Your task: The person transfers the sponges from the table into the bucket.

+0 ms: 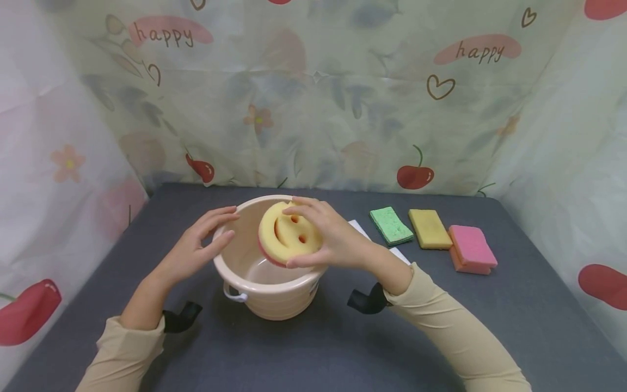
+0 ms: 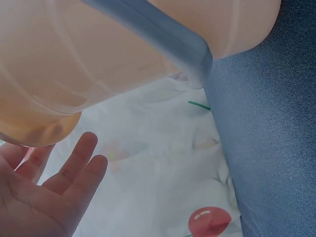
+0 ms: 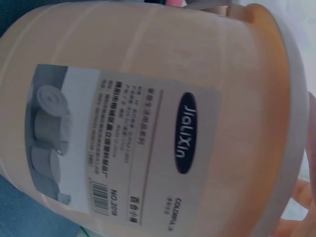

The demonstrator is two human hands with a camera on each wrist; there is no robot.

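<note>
Centrally, the right hand (image 1: 327, 231) widely grips a sponge (image 1: 288, 239) over the bucket (image 1: 281, 306); left hand (image 1: 200, 239) spread, empty. Probable loading calls for lowering.

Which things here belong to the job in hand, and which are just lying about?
In use:
- smiley sponge, in the right hand
- bucket, left hand at its rim

Apparently idle, though possibly meant for later:
- green sponge
- yellow sponge
- pink-and-orange block

Bucket (image 1: 281, 306): on the bench (image 1: 343, 354), my left grip (image 1: 198, 239) at its left.
Held sponge (image 1: 284, 247): in my right grip (image 1: 338, 235), at the bucket's mouth.
Other sponges (image 1: 431, 230): right of the bucket.
</note>
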